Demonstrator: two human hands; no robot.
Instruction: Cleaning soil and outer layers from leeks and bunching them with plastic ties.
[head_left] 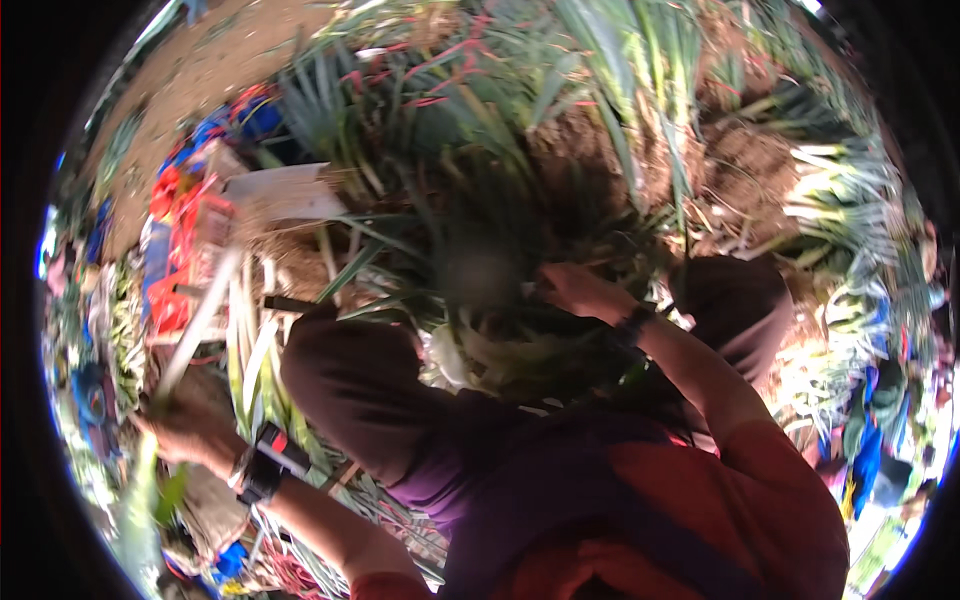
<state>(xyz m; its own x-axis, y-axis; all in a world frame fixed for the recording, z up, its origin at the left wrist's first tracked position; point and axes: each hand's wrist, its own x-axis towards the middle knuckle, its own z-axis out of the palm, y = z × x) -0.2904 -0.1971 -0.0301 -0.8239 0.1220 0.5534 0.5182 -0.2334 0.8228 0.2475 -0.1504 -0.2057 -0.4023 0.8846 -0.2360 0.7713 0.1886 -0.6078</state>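
My left hand point(192, 437), out at the lower left, is closed round a leek point(203, 320). The leek's pale shaft points up and away, its green leaves hang below the hand, and motion smears it. Between my bent knees lie more green leek leaves point(390, 240) and pale stripped layers point(500, 355). My right hand point(588, 293) is over these leaves, just left of my right knee. Its fingers are curled together, with the tips in shadow; what they hold, if anything, is hidden.
Heaped leeks point(620, 60) stand with soil on their roots ahead of me. A red crate point(170, 300) and a whitish flat piece point(285, 192) are to the left. More leeks with white ends point(840, 190) lie at the right. Bare soil point(190, 85) shows at the far left.
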